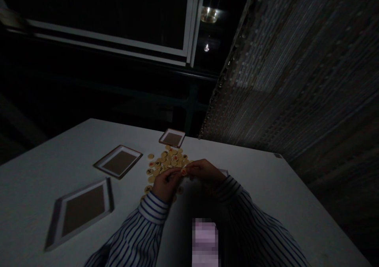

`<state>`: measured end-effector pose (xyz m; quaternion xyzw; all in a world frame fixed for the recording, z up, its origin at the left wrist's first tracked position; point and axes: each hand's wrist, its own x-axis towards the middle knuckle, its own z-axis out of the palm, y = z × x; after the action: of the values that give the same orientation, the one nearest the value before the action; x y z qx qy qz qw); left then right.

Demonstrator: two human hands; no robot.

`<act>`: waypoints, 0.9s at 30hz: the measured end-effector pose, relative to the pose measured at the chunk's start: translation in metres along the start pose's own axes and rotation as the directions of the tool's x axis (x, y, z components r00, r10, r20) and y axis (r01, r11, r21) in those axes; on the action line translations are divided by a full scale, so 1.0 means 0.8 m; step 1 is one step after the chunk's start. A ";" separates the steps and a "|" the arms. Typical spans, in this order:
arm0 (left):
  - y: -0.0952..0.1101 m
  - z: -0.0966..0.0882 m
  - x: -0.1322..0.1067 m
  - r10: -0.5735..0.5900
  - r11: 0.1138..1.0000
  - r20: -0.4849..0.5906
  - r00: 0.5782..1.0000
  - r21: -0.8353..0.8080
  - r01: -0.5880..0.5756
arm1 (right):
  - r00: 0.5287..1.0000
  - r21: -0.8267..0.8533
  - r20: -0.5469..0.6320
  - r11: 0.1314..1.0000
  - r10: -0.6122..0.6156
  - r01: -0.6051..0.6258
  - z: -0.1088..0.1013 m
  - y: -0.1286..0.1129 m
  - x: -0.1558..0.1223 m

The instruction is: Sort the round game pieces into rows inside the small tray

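Note:
Between the fingertips of both hands is a round wooden xiangqi piece point(184, 172) with a red mark facing up. My left hand point(166, 183) pinches it from the left. From the other side, my right hand point(206, 170) has its fingers closed at the piece's right edge. A loose pile of similar xiangqi pieces point(166, 162) lies on the white table just beyond my hands, some showing red marks and some black. A few pieces are partly hidden behind my left hand and wrist.
Shallow trays stand around the pile: a far tray point(161, 141), a left tray point(102, 165) and a near-left tray point(57, 219). A pale edge shows behind my right wrist. Past the white table point(266, 192) hang a bead curtain point(266, 81) and a dark window. A blurred-out pinkish patch point(205, 241) is at the bottom.

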<state>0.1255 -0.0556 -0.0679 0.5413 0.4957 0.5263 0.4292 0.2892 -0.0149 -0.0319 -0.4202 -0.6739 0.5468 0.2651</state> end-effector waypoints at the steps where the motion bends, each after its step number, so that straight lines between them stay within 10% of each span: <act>1: 0.001 0.000 0.000 -0.012 1.000 -0.003 1.000 -0.020 0.011 | 1.000 0.015 -0.008 1.000 -0.007 0.007 0.000 0.001 -0.001; 27: -0.002 0.009 -0.009 -0.145 0.941 0.049 0.988 -0.303 0.153 | 0.991 -0.072 -0.096 0.993 -0.096 0.089 -0.002 -0.003 -0.034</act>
<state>0.1325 -0.0621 -0.0708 0.4362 0.4424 0.5555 0.5527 0.3037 -0.0376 -0.0267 -0.4240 -0.6966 0.4893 0.3091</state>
